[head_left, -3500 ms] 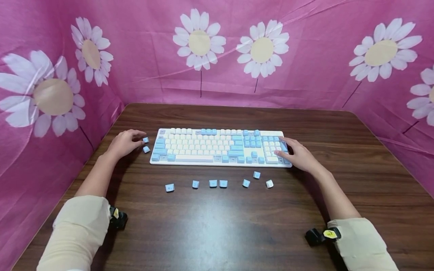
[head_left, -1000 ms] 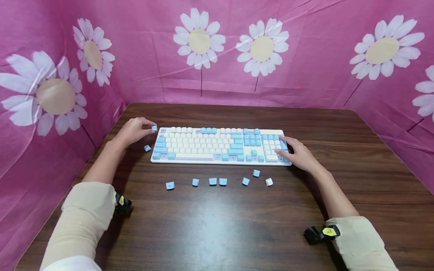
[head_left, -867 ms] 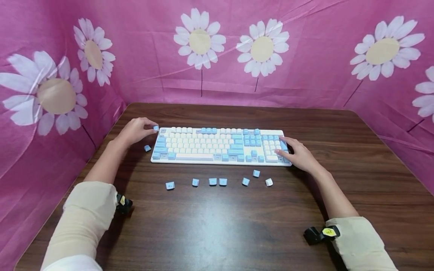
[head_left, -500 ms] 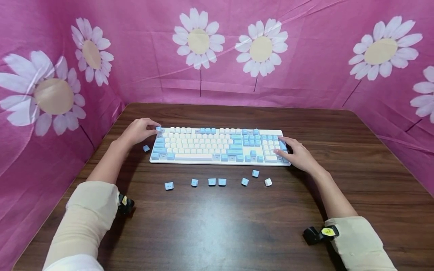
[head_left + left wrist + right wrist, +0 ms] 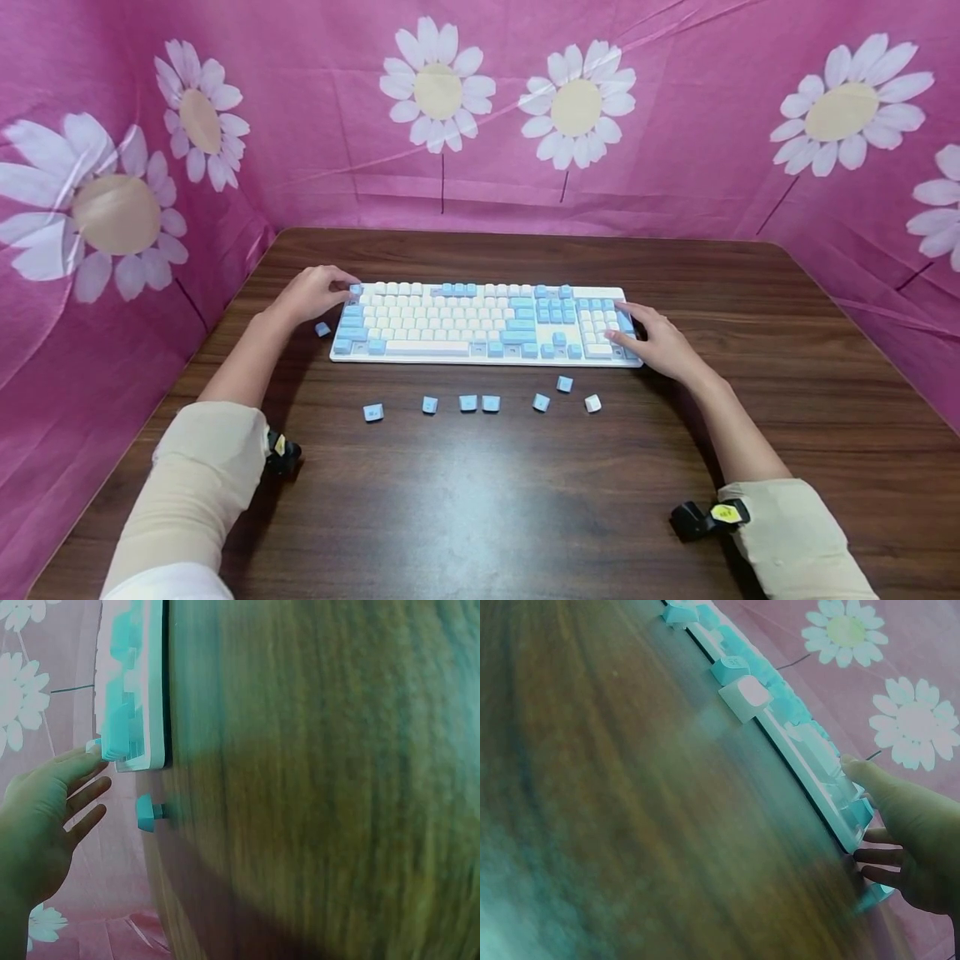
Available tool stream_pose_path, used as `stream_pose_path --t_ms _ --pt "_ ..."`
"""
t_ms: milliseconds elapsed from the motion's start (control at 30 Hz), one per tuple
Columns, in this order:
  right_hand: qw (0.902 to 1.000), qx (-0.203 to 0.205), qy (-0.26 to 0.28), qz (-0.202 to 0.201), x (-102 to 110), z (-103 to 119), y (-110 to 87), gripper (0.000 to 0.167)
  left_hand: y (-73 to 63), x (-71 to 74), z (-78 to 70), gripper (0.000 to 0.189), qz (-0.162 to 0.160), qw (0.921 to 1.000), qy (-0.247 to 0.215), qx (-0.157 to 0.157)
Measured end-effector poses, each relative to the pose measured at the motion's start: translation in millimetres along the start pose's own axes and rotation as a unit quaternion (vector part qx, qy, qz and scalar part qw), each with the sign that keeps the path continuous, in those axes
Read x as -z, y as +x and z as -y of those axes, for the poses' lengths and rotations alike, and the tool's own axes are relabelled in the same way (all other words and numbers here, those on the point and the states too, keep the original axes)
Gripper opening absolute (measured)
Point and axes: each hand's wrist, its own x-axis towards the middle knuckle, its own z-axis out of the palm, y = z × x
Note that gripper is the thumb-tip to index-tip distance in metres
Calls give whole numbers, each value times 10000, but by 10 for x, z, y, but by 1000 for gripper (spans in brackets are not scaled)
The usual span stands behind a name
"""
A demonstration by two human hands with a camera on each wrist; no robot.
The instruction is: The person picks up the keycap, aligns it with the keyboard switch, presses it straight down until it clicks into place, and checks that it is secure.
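Across twelve o'clock, seeing a pink daisy-print curtain (image 5: 495, 196) hanging behind a dark wood-grain tabletop (image 5: 337, 517). Finding a full-size blue-and-white keyboard (image 5: 442, 323) lying mid-table, its long axis running from nine o'clock to three.

On the three o'clock end, resting the right hand (image 5: 663, 340), thumb and index finger parted over the number pad; not making out any firm clasp, even from the right wrist view.

At the ten o'clock corner, pinching a blue keycap (image 5: 356, 289) with the left hand (image 5: 311, 293), thumb and index finger nearly together, other fingers standing free. Having that keycap right between the fingertips, over the corner, with the keyboard stretching away toward three o'clock; counting the left hand as by far the nearer. Not telling contact with the switch from a slight gap.

At seven o'clock from those fingertips, noticing a loose blue keycap (image 5: 322, 329) lying off the keyboard's short edge. Along six o'clock, spotting six scattered blue keycaps (image 5: 468, 403) and, at four o'clock from the keyboard's middle, one white keycap (image 5: 592, 403).
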Motion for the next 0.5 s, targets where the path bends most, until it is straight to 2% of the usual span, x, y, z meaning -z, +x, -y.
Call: stream_pose_path --t_ms 300,500 --pt "10000 -18 -7 -84 -20 -30 8 67 20 -10 -2 23 -77 9999 12 -136" --pt "10000 -22 3 -60 -27 -60 12 68 28 -5 -4 23 -61 9999 -11 -107"
